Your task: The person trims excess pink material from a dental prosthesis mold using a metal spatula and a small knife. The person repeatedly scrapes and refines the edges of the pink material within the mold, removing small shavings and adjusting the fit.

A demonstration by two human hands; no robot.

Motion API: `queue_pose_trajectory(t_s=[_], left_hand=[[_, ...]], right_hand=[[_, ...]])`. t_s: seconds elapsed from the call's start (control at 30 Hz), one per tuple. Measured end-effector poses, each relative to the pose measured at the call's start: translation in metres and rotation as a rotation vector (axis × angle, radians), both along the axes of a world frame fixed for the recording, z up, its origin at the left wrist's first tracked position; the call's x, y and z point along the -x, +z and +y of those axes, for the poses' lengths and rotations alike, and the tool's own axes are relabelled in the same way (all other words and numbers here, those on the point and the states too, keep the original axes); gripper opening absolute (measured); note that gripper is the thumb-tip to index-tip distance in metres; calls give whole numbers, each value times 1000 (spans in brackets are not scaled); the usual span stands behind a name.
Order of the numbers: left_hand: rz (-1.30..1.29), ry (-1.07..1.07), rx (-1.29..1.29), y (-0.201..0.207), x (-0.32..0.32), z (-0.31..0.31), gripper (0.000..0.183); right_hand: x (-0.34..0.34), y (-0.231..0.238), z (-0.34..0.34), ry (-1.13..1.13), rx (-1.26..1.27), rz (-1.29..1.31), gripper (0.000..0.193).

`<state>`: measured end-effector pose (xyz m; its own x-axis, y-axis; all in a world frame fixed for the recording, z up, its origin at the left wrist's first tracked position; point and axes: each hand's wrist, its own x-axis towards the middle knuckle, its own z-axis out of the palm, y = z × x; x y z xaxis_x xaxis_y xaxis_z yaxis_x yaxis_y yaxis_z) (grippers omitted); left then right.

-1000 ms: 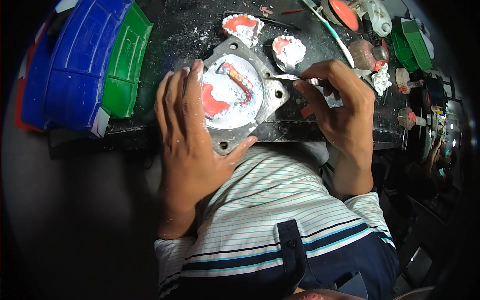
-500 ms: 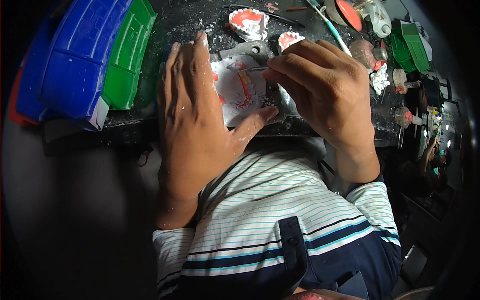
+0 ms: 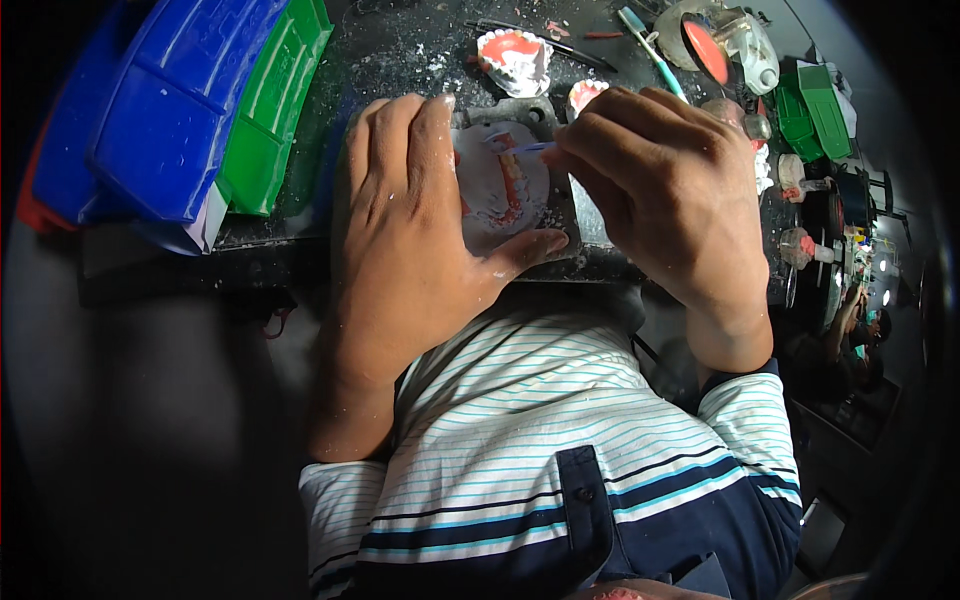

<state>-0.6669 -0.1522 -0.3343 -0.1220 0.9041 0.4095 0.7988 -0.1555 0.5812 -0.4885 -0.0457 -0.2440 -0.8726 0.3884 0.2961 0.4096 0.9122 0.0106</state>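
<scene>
Left hand (image 3: 420,230) lies flat, fingers spread, thumb hooked under the flask (image 3: 500,185) at the desk (image 3: 300,250) edge, apparently pinning it steady. Right hand (image 3: 660,190) is pinched closed on a thin tool (image 3: 530,148), tip on the white plaster; tool axis runs right-to-left. Red arch opens rightward. Casts (image 3: 515,55) farther back.

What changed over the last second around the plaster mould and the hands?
The right hand came in from the right over the metal flask, its thin tool now on the white plaster. The left hand slid further over the flask. Tool stays gripped; the plaster casts behind stay put.
</scene>
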Motion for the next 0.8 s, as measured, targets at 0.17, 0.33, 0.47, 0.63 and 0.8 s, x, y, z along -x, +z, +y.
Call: queue_pose_trajectory(t_s=[0.17, 0.33, 0.47, 0.63, 0.8], left_hand=[[18, 29, 29, 2, 0, -6, 114], [-34, -134, 81, 4, 28, -20, 124], [-26, -235, 116, 4, 41, -32, 125], [-37, -239, 37, -8, 47, -35, 123], [-15, -184, -30, -3, 27, -31, 125]], right_hand=[[-6, 1, 0, -63, 107, 227, 12], [-23, -16, -1, -185, 349, 550, 19], [-54, -20, 4, 19, 772, 764, 20], [-78, -20, 2, 264, 1389, 970, 37], [-110, -19, -9, 48, 1293, 903, 30]])
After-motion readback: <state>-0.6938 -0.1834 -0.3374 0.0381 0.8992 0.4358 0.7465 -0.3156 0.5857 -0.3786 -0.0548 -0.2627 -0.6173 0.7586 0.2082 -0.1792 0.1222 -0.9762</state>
